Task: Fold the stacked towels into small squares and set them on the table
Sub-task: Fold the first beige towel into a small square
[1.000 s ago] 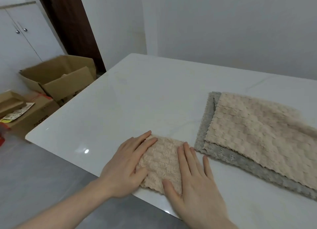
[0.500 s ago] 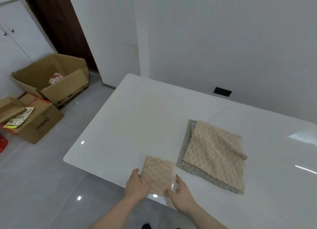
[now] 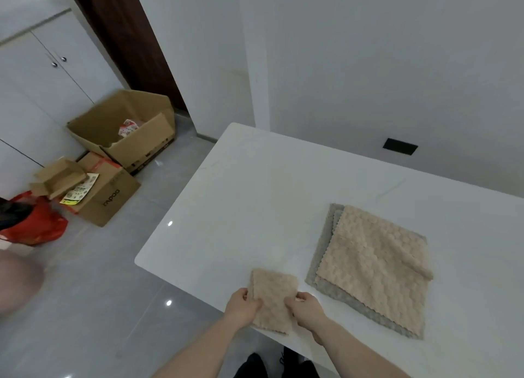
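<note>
Folded towel [image 3: 273,297], beige and bumpy, lies on the white table [image 3: 255,202], long axis pointing away; left hand [image 3: 243,306] and right hand [image 3: 307,309] pinch its sides.

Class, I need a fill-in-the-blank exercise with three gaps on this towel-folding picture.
1. Both hands hold the small folded towel, whose colour is ____.
2. In the stack, the beige towel lies on a ____ towel.
3. The stack lies to the ____ of the right hand.

Missing words: beige; grey; right
</note>
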{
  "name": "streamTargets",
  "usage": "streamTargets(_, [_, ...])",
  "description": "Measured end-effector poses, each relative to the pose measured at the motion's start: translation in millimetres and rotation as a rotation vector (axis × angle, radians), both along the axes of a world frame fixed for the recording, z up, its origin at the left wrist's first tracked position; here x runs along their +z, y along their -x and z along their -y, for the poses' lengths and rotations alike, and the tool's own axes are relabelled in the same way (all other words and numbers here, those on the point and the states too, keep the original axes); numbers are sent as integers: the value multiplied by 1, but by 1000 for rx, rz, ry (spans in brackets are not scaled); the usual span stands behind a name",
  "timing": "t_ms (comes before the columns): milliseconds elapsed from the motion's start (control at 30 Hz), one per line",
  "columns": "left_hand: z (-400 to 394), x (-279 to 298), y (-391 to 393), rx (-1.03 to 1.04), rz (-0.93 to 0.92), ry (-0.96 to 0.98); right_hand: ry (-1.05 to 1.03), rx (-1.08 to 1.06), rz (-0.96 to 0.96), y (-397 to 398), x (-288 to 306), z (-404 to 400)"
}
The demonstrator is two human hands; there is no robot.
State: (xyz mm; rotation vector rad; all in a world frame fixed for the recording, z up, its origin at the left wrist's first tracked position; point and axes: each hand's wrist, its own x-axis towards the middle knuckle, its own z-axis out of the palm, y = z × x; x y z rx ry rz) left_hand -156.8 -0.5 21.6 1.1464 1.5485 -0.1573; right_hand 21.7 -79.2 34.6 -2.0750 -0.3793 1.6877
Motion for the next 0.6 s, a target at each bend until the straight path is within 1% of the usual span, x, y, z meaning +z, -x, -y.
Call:
streamTargets(100, [-5, 14, -1, 75, 33, -60, -11, -67, -19, 4, -2, -6])
streamTargets(233, [-20, 42, 8, 153, 68, -113, -98, -141, -51, 12, 7, -22])
streamTargets(433, [-63, 67, 48, 174, 155, -216, -216, -220, -117, 36, 29, -68])
streamTargets(600, [-112, 73, 100, 153, 228, -234, -278, -267, -102, 81, 45, -113])
